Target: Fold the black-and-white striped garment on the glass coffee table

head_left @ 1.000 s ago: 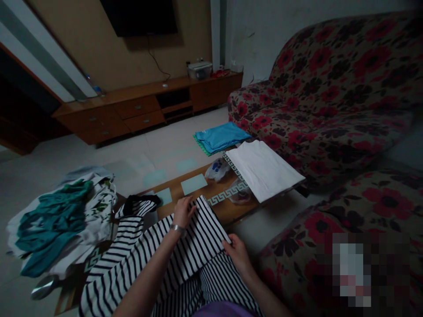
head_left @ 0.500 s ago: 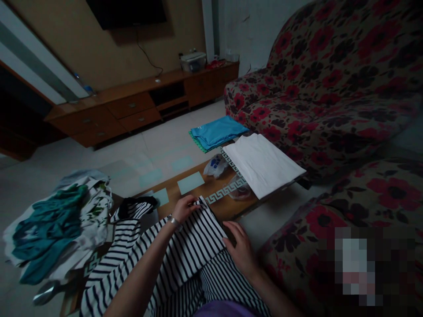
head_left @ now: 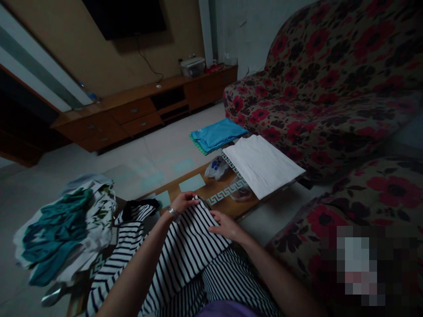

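Observation:
A black-and-white striped shirt point(head_left: 185, 240) lies across my lap and runs left over the coffee table's near edge. My left hand point(head_left: 183, 203), with a metal bracelet at the wrist, pinches the shirt's far upper corner. On the shirt's right edge rests my right hand point(head_left: 224, 225), thumb and fingers apart, touching the cloth. Beneath the shirt, my legs show in thin-striped trousers point(head_left: 228, 277). Another striped bunch with a black part point(head_left: 140, 210) sits on the table to the left; whether it belongs to the same shirt I cannot tell.
On the glass-topped coffee table point(head_left: 172, 178) lie a folded white garment point(head_left: 264, 163), folded blue clothing point(head_left: 218, 134) and a heap with a teal garment point(head_left: 59, 224). Plastic bags point(head_left: 216, 167) show below the glass. Floral sofas point(head_left: 317, 105) stand right; a TV cabinet point(head_left: 139, 112) is behind.
My right hand has moved left and up along the shirt's edge, closer to my left hand. The left hand keeps its pinch on the corner. The view has shifted slightly.

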The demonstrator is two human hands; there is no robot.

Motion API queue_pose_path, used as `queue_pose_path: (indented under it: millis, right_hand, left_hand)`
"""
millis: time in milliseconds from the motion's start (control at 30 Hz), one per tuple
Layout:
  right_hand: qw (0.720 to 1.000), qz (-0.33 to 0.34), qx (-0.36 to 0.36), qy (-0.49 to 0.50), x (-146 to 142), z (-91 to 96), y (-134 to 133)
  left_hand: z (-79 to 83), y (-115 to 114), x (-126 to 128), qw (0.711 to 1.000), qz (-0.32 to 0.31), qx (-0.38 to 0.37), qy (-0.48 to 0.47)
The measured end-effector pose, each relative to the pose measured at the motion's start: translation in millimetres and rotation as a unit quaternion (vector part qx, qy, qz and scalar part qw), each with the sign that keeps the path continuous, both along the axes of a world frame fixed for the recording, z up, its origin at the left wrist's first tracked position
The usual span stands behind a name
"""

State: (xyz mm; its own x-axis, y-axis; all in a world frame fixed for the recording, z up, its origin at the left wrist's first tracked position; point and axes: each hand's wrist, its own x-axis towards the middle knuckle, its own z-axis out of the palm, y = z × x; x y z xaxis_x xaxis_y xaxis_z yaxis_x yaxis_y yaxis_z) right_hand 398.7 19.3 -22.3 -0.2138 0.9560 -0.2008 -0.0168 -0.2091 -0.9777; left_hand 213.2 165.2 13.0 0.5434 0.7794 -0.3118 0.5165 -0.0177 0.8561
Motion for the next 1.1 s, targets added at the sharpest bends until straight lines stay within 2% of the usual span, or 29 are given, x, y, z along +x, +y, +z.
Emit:
queue_pose_path:
  millis: [167,267,400,633,800,967,1100]
  right_hand:
    - [0.999,0.021,-0.013,-0.048,27.9,7.4,-51.9]
    - [0.990,0.012,0.008,-0.143,31.9,6.2,-63.6]
    - [0.972,-0.012,0.044,-0.229,28.3,-4.6,-67.0]
    - [0.974,-0.063,0.043,-0.214,24.1,-23.1,-82.1]
    - [0.975,-0.098,0.028,-0.198,16.5,-22.2,-89.8]
    - [0.977,-0.125,0.017,-0.174,15.9,-19.4,-92.5]
    - [0.977,-0.136,0.007,-0.161,19.4,-27.2,-96.0]
  left_hand:
    - [-23.9,3.3,8.3,1.000,-0.009,0.016,0.024]
    - [-30.6,3.3,11.4,0.998,-0.012,0.043,0.048]
    - [-29.5,4.0,14.4,0.992,-0.015,0.093,0.087]
    - [-18.9,1.8,24.3,0.978,-0.084,0.146,0.124]
    - [-18.6,-5.1,34.9,0.967,-0.120,0.165,0.156]
    - [-20.0,-0.5,32.3,0.963,-0.111,0.160,0.185]
    - [-18.5,8.8,27.6,0.965,-0.083,0.142,0.204]
